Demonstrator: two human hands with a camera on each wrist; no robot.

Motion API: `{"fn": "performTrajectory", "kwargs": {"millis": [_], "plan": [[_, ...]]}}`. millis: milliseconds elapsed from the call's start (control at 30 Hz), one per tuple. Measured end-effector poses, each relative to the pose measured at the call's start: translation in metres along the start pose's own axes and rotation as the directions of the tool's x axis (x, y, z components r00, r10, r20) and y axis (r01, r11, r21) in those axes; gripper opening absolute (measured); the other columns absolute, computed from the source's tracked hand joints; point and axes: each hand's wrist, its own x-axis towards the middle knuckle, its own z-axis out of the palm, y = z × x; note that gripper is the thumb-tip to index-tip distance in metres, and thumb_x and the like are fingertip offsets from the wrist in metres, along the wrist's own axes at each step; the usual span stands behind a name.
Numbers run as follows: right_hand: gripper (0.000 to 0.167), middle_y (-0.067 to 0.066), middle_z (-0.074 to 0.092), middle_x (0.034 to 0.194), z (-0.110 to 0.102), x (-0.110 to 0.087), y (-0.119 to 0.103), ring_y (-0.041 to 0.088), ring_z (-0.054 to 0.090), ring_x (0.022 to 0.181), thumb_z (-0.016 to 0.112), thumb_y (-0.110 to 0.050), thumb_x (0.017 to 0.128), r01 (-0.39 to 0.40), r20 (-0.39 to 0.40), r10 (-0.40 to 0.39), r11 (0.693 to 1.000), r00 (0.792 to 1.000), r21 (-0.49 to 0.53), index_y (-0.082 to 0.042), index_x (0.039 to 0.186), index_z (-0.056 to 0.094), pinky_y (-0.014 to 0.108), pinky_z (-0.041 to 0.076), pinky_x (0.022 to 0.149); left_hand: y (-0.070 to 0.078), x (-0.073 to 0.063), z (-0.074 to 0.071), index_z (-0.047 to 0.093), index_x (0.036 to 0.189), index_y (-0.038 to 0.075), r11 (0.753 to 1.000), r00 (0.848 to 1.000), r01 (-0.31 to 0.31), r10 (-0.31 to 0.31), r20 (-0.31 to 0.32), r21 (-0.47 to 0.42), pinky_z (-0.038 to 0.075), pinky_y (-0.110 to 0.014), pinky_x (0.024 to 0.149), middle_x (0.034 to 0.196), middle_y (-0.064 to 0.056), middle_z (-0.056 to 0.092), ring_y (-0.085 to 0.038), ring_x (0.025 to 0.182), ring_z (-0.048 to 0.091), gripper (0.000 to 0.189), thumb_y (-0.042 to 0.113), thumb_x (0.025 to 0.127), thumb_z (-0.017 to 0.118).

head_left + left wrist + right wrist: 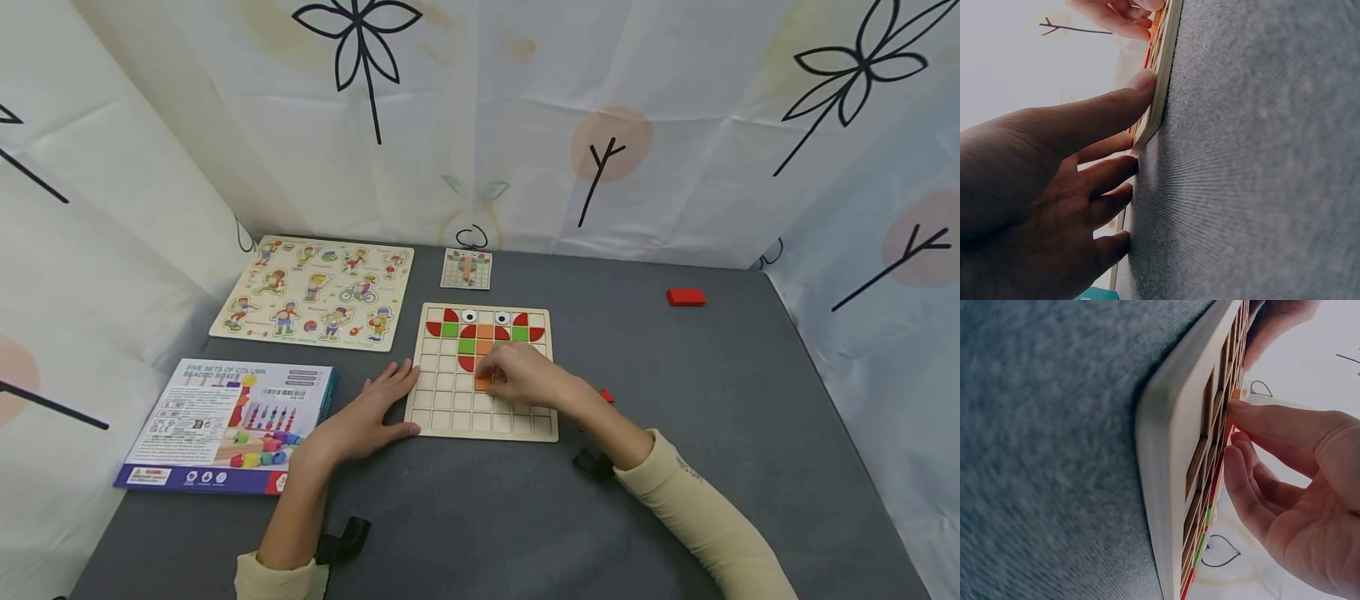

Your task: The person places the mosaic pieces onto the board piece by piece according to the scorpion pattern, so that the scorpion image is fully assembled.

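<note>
At the lower left of the head view a boxed bead set (225, 425) lies on the grey tabletop (720, 433), with a figure puzzle board (315, 292) above it toward the upper left. Just right of the box, the left hand (367, 417) rests flat with its fingers straight and spread, and its fingertips (1144, 80) touch the left edge of the wooden grid board (450, 408).

That board sits at centre frame, nearly square, so it has no marked long axis. Its edges run roughly parallel to the tabletop's, and the row with the eye tiles points to the top of the frame, toward the small pattern card (466, 269).

The right hand (521, 373) lies over the board's middle, fingers curled down onto an orange tile (483, 382) just below the coloured rows. Whether it pinches the tile or only presses it I cannot tell for sure; it looks like a light fingertip hold.

Risks, as I judge them:
- The tile may catch on a grid rib and sit tilted.
- The board may slide if the left hand's bracing slackens.
- The right hand may nudge the tiles beside it.

A red block (686, 297) lies well apart at the upper right.
</note>
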Motion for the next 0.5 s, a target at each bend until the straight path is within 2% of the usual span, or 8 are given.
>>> {"fn": "performTrajectory", "kwargs": {"millis": [233, 333, 500], "plan": [[0.016, 0.008, 0.081, 0.103, -0.0021, -0.0014, -0.0015, 0.016, 0.070, 0.088, 0.081, -0.006, 0.094, -0.016, 0.018, 0.015, 0.999, 1.000, 0.043, -0.005, 0.110, 0.084, 0.024, 0.058, 0.080, -0.0053, -0.0009, 0.0008, 0.029, 0.173, 0.015, 0.996, 0.997, -0.079, 0.078, -0.027, -0.030, 0.009, -0.082, 0.128, 0.183, -0.016, 0.020, -0.044, 0.172, 0.008, 0.096, 0.046, 0.097, 0.080], [0.017, 0.007, 0.082, 0.105, -0.0039, -0.0034, -0.0003, 0.014, 0.073, 0.090, 0.081, -0.007, 0.096, -0.016, 0.028, 0.014, 0.998, 1.000, 0.063, -0.005, 0.112, 0.083, 0.024, 0.059, 0.081, -0.0066, -0.0006, 0.0012, 0.029, 0.173, 0.016, 0.996, 0.996, -0.080, 0.080, -0.029, -0.028, 0.010, -0.081, 0.129, 0.183, -0.015, 0.019, -0.042, 0.172, 0.008, 0.096, 0.046, 0.098, 0.080], [0.019, 0.006, 0.082, 0.107, -0.0077, -0.0088, 0.0072, 0.013, 0.074, 0.092, 0.079, -0.007, 0.096, -0.019, 0.024, 0.016, 0.993, 1.000, 0.118, -0.006, 0.115, 0.083, 0.027, 0.062, 0.085, -0.0046, 0.0003, 0.0013, 0.028, 0.174, 0.016, 0.999, 0.999, -0.043, 0.042, -0.016, -0.010, 0.009, -0.077, 0.132, 0.183, -0.013, 0.018, -0.041, 0.172, 0.008, 0.096, 0.046, 0.098, 0.080]]}}
